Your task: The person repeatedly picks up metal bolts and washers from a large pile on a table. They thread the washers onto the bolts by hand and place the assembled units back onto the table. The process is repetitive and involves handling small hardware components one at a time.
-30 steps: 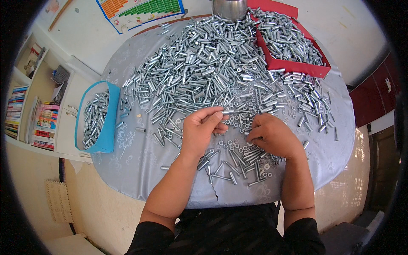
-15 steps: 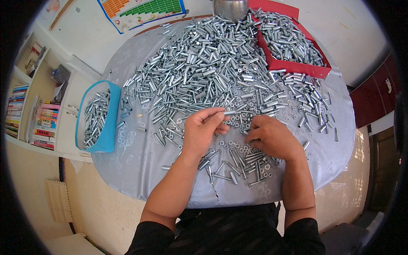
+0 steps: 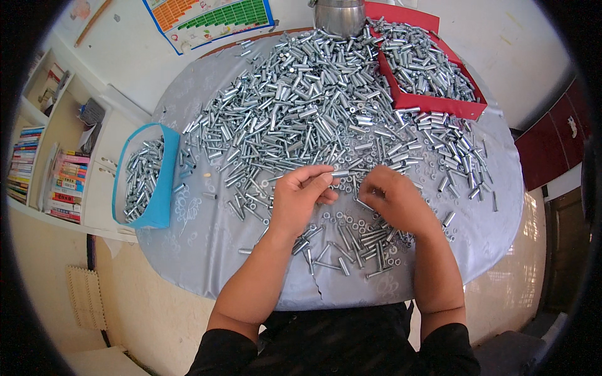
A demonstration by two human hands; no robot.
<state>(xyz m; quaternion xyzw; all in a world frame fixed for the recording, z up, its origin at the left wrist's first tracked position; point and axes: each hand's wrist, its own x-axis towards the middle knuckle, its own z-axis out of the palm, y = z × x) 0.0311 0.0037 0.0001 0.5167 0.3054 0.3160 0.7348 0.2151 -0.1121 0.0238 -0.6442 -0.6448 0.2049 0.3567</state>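
Over the near side of the table, my left hand (image 3: pixel 300 195) pinches a shiny metal sleeve (image 3: pixel 340 173) between thumb and forefinger, its free end pointing right. My right hand (image 3: pixel 401 202) is close by on the right, fingers bent down and drawn together over the loose parts; whatever its fingertips hold is hidden. Beneath and between the hands lie small nuts and washers (image 3: pixel 359 223). A cluster of bolts (image 3: pixel 375 241) sits nearer to me. Beyond the hands spreads a large heap of silver bolts and sleeves (image 3: pixel 295 103).
A blue fabric bin (image 3: pixel 164 182) holding metal pieces stands at the left table edge. At the back right is a red box (image 3: pixel 439 105) full of similar parts, beside a metal pot (image 3: pixel 340 17). A grey patterned cloth (image 3: pixel 188 263) covers the round table.
My right hand has shifted slightly up and turned, its fingers still bent. The left hand keeps its hold on the sleeve, almost in place. The whole view has tilted a little.
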